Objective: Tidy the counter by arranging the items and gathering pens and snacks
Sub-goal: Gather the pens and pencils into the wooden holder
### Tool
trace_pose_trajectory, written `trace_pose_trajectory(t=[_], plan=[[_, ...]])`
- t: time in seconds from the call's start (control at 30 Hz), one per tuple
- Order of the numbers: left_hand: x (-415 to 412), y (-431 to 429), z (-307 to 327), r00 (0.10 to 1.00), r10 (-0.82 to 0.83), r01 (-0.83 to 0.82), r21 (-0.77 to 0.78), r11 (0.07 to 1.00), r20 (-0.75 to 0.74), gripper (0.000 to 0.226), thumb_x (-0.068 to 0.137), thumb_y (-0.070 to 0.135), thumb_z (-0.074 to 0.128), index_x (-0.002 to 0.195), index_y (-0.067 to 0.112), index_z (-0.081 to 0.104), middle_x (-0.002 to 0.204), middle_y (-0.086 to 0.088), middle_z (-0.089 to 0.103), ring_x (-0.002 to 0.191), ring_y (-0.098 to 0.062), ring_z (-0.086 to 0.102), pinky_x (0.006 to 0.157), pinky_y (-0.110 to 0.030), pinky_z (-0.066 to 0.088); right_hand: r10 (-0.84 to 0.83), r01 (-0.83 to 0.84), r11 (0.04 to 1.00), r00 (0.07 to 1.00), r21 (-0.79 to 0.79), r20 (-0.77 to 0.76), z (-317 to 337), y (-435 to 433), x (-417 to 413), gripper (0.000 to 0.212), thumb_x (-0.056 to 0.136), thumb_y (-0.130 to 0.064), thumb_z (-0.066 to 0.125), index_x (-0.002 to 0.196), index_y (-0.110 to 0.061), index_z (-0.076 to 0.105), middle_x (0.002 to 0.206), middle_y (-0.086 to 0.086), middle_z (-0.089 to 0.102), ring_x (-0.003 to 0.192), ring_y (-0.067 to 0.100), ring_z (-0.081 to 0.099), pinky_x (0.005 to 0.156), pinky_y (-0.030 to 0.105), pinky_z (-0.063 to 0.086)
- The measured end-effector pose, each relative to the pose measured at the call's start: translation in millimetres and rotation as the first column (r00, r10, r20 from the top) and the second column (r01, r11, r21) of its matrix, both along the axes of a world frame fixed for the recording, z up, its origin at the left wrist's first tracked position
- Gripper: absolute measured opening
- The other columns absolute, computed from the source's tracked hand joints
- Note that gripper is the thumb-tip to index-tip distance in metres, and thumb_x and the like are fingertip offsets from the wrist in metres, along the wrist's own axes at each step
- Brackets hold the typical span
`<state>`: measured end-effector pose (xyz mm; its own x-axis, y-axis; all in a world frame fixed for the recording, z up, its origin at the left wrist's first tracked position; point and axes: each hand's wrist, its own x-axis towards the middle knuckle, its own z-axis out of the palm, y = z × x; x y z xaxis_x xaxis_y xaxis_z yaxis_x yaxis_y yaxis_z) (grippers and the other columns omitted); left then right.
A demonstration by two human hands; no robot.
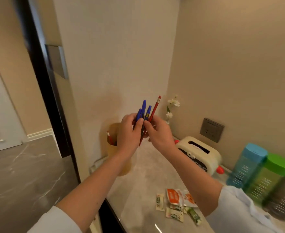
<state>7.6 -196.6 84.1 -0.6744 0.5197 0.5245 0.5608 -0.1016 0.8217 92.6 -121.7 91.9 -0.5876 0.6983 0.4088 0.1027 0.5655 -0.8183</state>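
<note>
Blue pens [144,111] and red pencil [155,110] fanned upright, pinched by left hand [130,130] and right hand [157,132] together. Yellow cup [112,153] at 7 o'clock of them. Risk: loose fan, pencil slips while regripping.

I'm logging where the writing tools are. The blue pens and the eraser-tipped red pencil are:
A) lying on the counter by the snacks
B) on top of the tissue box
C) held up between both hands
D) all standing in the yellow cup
C: the left hand and right hand grip the blue pens and red pencil together above the counter.
</note>
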Motion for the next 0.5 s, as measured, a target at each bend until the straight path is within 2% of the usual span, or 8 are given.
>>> trace_pose_trajectory(t=[0.07,0.17,0.23,0.33,0.43,0.5], plan=[[-26,-6,4,0.994,0.087,-0.085,0.042,0.996,-0.062,0.017,0.095,0.024,0.055,0.109,0.019,0.063,0.103,0.006,0.053,0.088,0.002,0.056,0.068,-0.004,0.042,0.016,-0.016,0.999,1.000,0.030,-0.013,9,-3,-28,0.016,0.096,-0.026,0.053,0.103,-0.018,0.064,0.085,-0.003,0.070,0.069,0.010,0.069,0.061,0.034,0.057],[-60,-10,3,0.975,0.203,-0.203,0.016,0.979,-0.092,0.024,0.093,0.031,0.057,0.112,0.019,0.065,0.092,0.009,0.046,0.082,-0.009,0.051,0.072,-0.013,0.041,0.015,-0.016,0.997,1.000,0.072,0.016,12,-4,-62,0.019,0.096,-0.027,0.052,0.105,-0.016,0.065,0.092,-0.003,0.071,0.078,0.015,0.069,0.070,0.041,0.058],[-76,-10,-3,0.981,0.182,-0.183,-0.012,0.983,-0.065,0.023,0.093,0.033,0.056,0.110,0.023,0.065,0.086,0.012,0.050,0.076,-0.010,0.053,0.071,-0.025,0.046,-0.019,0.014,0.995,0.999,0.103,0.049,6,-5,-78,0.019,0.095,-0.028,0.053,0.104,-0.018,0.066,0.093,-0.005,0.070,0.080,0.013,0.067,0.073,0.038,0.056],[-91,-11,-21,0.989,0.141,-0.144,-0.061,0.988,-0.046,0.011,0.093,0.033,0.055,0.099,0.029,0.063,0.080,0.014,0.059,0.073,-0.006,0.057,0.068,-0.027,0.047,-0.064,0.046,0.991,0.987,0.124,0.146,-10,-4,-95,0.019,0.095,-0.029,0.051,0.098,-0.018,0.067,0.087,-0.002,0.071,0.075,0.016,0.067,0.071,0.039,0.057],[-98,-15,-40,0.979,0.155,-0.174,-0.144,0.974,-0.136,0.011,0.091,0.036,0.057,0.081,0.031,0.059,0.066,0.014,0.057,0.063,-0.005,0.056,0.065,-0.028,0.045,-0.086,0.052,0.990,0.959,0.132,0.270,-29,-1,-100,0.020,0.093,-0.030,0.050,0.091,-0.019,0.066,0.078,-0.002,0.069,0.070,0.017,0.065,0.067,0.041,0.056],[-102,-17,-51,0.962,0.159,-0.203,-0.188,0.961,-0.224,0.013,0.091,0.037,0.057,0.077,0.034,0.056,0.061,0.017,0.052,0.062,-0.002,0.051,0.071,-0.031,0.042,-0.117,0.072,0.986,0.943,0.151,0.312,-39,0,-103,0.017,0.091,-0.031,0.052,0.091,-0.023,0.067,0.078,-0.006,0.068,0.071,0.015,0.063,0.062,0.035,0.054]])
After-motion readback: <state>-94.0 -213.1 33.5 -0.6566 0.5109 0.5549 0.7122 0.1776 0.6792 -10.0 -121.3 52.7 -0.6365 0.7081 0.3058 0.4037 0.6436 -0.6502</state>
